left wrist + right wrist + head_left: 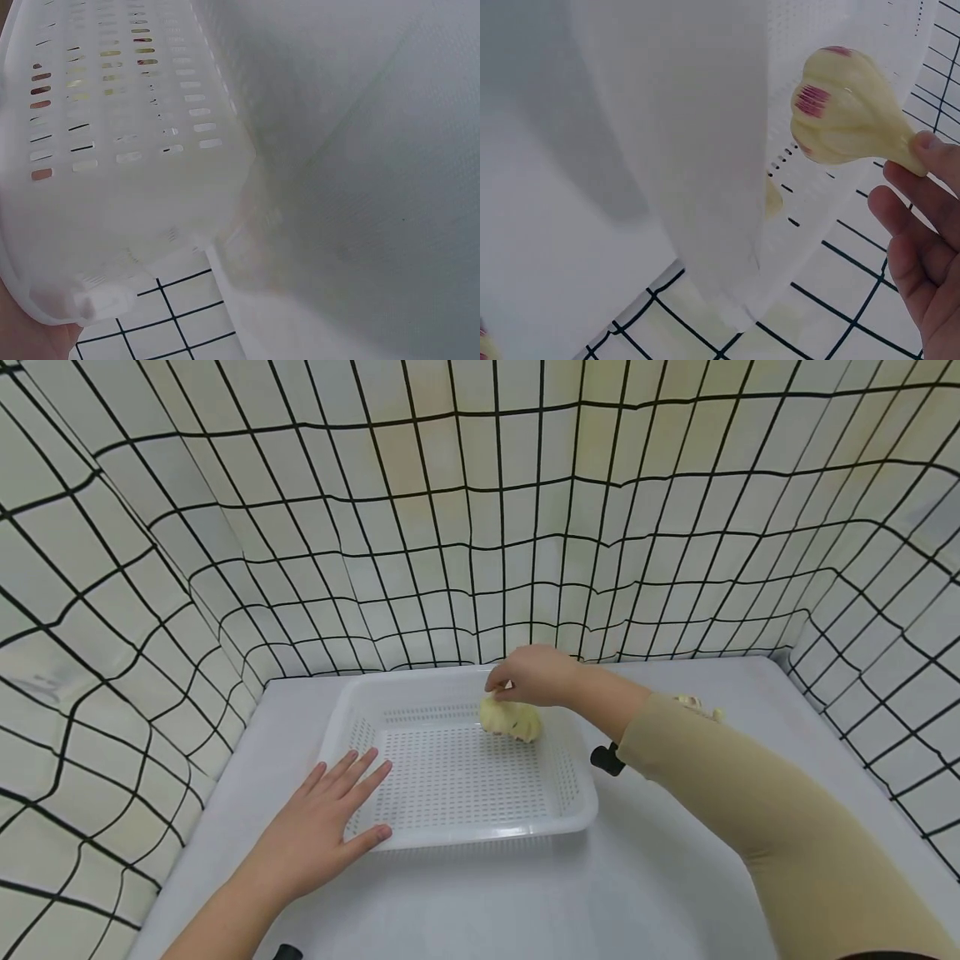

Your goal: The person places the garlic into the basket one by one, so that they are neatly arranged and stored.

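Note:
My right hand (536,675) is over the back right part of a white plastic basket (480,839). Its thumb and fingertips pinch the narrow stem of a garlic bulb (847,105), pale yellow with purple-red streaks. In the right wrist view the bulb hangs tilted, its round end away from the hand (934,240). Behind the basket's wall, part of another pale yellow thing (774,196) shows; its kind is hidden. My left hand (318,827) lies with fingers spread at the basket's front left rim, gripping nothing.
Pale yellow pieces (688,701) lie on the white table right of the basket, partly behind the sleeve (720,785). A small black object (607,760) is by the right wrist. Black grid netting (480,518) stands behind and along both sides.

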Tool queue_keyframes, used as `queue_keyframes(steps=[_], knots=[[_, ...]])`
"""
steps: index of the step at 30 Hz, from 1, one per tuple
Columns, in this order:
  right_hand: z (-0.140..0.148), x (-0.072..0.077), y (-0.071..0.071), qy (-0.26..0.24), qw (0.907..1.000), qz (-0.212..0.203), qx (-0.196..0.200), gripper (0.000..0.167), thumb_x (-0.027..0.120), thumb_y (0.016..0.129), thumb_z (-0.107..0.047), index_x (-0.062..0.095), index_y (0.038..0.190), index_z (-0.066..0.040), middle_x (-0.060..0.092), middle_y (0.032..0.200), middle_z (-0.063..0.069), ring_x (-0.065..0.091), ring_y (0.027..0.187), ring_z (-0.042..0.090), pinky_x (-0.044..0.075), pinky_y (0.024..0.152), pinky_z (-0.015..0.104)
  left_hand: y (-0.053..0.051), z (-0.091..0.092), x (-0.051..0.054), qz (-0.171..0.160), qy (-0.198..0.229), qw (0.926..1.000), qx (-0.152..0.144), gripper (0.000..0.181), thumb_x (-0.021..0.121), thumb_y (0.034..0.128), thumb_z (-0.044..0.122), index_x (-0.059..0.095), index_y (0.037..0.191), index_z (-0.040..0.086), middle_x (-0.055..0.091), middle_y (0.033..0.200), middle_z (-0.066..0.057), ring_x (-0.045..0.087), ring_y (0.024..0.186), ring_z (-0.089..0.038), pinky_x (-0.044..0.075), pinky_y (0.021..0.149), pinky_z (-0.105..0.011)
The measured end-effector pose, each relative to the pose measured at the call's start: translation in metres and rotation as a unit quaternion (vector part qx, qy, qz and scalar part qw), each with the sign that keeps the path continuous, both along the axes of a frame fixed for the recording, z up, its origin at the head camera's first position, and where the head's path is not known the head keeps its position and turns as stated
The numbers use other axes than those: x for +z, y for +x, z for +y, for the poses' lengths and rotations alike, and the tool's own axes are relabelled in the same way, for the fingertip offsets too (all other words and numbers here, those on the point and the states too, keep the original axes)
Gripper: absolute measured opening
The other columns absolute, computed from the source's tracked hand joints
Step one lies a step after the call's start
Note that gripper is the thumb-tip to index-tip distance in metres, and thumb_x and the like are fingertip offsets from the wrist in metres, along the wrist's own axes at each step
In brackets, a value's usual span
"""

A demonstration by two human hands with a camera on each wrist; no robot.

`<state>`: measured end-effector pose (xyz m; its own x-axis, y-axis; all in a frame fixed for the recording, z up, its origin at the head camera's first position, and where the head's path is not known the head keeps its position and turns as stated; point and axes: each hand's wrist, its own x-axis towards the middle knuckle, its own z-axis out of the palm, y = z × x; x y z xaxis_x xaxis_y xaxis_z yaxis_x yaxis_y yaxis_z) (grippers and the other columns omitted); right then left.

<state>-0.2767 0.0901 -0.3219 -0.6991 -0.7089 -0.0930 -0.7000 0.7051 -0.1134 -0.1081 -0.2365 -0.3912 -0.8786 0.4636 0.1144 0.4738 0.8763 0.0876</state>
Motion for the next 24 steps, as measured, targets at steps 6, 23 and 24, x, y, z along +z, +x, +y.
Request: queue_keyframes(steps=[6,23,24], knots=[[-0.014,-0.006,-0.006,0.017,0.9996,-0.011,0.017,0.024,0.066,0.097,-0.025,0.073,0.119,-0.019,0.071,0.113,-0.007,0.064,0.104,0.012,0.051,0.092,0.031,-0.001,0.0,-0.002,0.004,-0.003,1.0,0.001,0.078,0.052,0.092,0.066,0.037,0.155,0.022,0.028,0.162,-0.004,0.023,0.149,-0.031,0.018,0.118,-0.056],[-0.028,-0.009,-0.02,0.087,0.9949,-0.049,0.011,0.023,0.064,0.098,-0.027,0.073,0.118,-0.022,0.07,0.115,-0.008,0.061,0.108,0.012,0.048,0.096,0.031,-0.002,-0.001,-0.002,-0.005,-0.003,1.0,0.002,0.079,0.052,0.0923,0.066,0.035,0.156,0.023,0.027,0.162,-0.004,0.022,0.149,-0.03,0.017,0.119,-0.055],[-0.029,-0.01,-0.021,0.094,0.9942,-0.051,0.011,0.023,0.065,0.098,-0.027,0.074,0.118,-0.022,0.069,0.115,-0.008,0.06,0.108,0.011,0.048,0.096,0.031,-0.002,-0.001,-0.002,-0.008,-0.002,1.0,0.003,0.079,0.053,0.0921,0.066,0.035,0.156,0.023,0.027,0.162,-0.003,0.022,0.149,-0.03,0.016,0.119,-0.055]])
